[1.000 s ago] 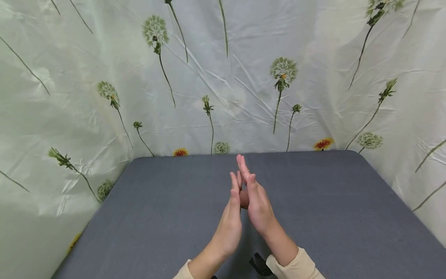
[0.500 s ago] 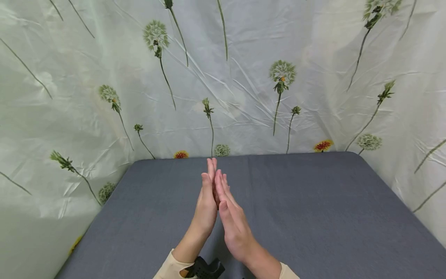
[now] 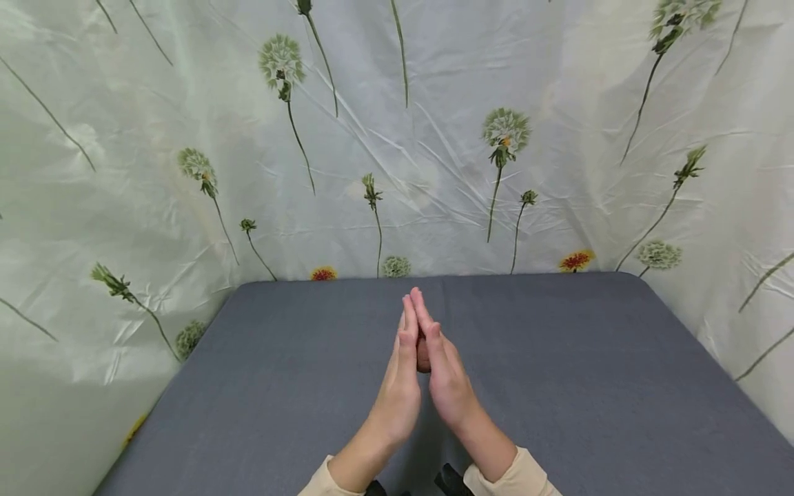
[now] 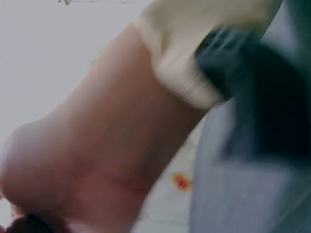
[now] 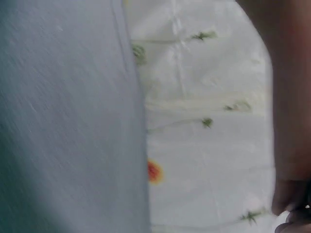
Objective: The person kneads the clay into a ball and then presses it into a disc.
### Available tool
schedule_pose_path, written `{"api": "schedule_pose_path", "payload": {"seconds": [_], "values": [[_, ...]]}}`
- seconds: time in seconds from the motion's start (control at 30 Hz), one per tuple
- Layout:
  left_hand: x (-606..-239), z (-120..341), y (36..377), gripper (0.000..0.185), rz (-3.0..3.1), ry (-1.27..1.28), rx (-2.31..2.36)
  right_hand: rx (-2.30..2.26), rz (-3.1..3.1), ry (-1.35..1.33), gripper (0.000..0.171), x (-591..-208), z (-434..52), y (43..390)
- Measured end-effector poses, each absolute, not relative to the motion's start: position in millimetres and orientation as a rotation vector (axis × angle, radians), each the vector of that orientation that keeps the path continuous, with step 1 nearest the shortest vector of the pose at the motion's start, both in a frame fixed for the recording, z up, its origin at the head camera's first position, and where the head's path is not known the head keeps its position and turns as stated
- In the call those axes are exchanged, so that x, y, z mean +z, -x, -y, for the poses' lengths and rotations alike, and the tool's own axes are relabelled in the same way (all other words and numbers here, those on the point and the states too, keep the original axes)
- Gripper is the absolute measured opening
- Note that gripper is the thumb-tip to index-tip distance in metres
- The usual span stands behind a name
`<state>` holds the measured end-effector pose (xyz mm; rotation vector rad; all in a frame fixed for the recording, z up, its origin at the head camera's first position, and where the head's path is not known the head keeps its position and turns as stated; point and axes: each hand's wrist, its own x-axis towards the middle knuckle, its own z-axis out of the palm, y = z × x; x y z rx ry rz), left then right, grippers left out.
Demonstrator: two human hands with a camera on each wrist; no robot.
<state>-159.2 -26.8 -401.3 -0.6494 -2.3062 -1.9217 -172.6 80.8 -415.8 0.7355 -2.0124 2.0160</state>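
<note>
at the centre of the frame, a brown lump rolled between two palms

left hand and right hand press flat, fingers straight; next likely calls for even pressure.

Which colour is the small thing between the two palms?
Reddish-brown lump, seen best in the head view.

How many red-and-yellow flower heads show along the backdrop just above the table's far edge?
2: one red-and-yellow flower left of the pressed-together hands, the other toward the table's far right corner. A yellowish patch low on the left may be a third, partly hidden.
</note>
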Motion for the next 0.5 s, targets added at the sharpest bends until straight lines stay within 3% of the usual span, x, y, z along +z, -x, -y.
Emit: {"api": "schedule_pose_path", "payload": {"seconds": [0.33,0.5], "values": [[-402.9,54.9,186.2,0.079,2.116,0.574,-2.274,1.780,1.940,-0.949,0.061,-420.1,-53.9,144.6],[-410.5,37.6,175.6,0.070,2.210,0.709,-2.221,1.652,1.959,-0.890,0.056,-404.6,-72.9,157.4]]}}
